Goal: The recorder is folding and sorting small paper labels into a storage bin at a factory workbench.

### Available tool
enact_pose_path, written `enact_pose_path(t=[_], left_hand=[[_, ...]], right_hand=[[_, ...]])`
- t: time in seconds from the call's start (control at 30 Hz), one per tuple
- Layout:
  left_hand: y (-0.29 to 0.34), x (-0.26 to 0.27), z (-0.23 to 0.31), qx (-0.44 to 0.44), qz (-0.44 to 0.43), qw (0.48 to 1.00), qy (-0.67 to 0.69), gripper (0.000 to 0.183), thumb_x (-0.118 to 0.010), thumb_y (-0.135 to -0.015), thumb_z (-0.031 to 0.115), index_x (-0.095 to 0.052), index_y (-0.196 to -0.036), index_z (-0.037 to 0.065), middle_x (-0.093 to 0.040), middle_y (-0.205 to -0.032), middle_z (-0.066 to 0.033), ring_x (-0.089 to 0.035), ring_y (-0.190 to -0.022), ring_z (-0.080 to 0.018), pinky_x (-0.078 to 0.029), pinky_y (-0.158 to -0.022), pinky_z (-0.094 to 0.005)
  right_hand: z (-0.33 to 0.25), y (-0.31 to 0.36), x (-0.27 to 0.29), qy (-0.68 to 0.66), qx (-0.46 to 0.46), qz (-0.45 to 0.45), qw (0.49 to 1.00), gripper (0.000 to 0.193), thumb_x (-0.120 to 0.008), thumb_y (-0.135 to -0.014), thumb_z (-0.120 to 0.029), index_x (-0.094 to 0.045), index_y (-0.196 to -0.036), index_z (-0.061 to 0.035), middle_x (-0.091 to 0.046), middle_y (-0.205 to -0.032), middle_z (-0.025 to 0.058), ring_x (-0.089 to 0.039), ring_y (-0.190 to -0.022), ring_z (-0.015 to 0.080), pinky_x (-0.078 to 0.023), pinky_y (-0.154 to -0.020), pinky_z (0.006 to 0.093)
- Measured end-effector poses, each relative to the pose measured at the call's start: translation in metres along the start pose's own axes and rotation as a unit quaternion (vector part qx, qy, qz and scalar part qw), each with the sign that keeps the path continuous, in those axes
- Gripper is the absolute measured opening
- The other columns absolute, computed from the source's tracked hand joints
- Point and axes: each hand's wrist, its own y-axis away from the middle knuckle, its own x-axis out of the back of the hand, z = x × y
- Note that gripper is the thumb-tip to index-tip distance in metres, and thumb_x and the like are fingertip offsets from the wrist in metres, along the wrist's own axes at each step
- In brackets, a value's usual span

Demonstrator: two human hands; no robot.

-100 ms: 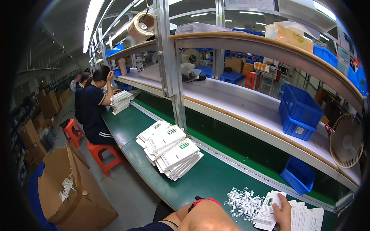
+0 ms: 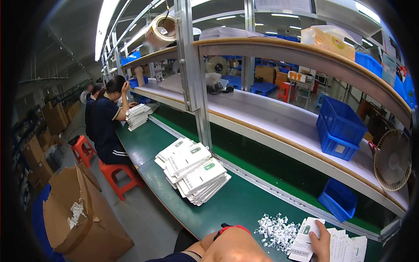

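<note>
My right hand is closed on the edge of a flat white box with green print, near the lower right. Beside it on the green table lies a pile of small white plastic ring-shaped pieces. More flat white boxes lie fanned out to the right of the hand. My left arm, with a red and black band, is bent close at the lower edge, and the fingers of that hand are hidden. Further left on the table rests a large stack of the same flat white boxes.
The green table runs under a long shelf. Blue bins and a fan stand on the shelf; another blue bin sits below. At left are a cardboard box, red stools and a seated co-worker.
</note>
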Motion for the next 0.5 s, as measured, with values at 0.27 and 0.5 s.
enact_pose_path(t=[0.27,0.5], left_hand=[[0.01,-0.017,-0.007,-0.035,0.068,0.997,0.0,0.014,-0.065,-0.086,0.013,-0.067,-0.074,0.006,-0.057,-0.067,-0.0088,-0.052,-0.054,-0.0286,-0.036,-0.049,-0.0396],[0.001,0.002,0.001,-0.004,-0.003,1.0,0.001,0.013,-0.066,-0.086,0.014,-0.068,-0.077,0.005,-0.058,-0.068,-0.0086,-0.053,-0.055,-0.0281,-0.037,-0.049,-0.0394]], right_hand=[[0.0,-0.001,0.001,0.016,0.01,0.001,1.0,0.051,-0.064,-0.077,0.002,-0.055,-0.127,0.0039,-0.063,-0.119,0.0237,-0.062,-0.108,0.0304,-0.046,-0.096,0.0352],[-0.002,0.0,-0.001,-0.002,0.004,-0.002,1.0,0.051,-0.063,-0.077,0.002,-0.055,-0.127,0.0042,-0.063,-0.119,0.0234,-0.062,-0.108,0.0298,-0.046,-0.096,0.0349]])
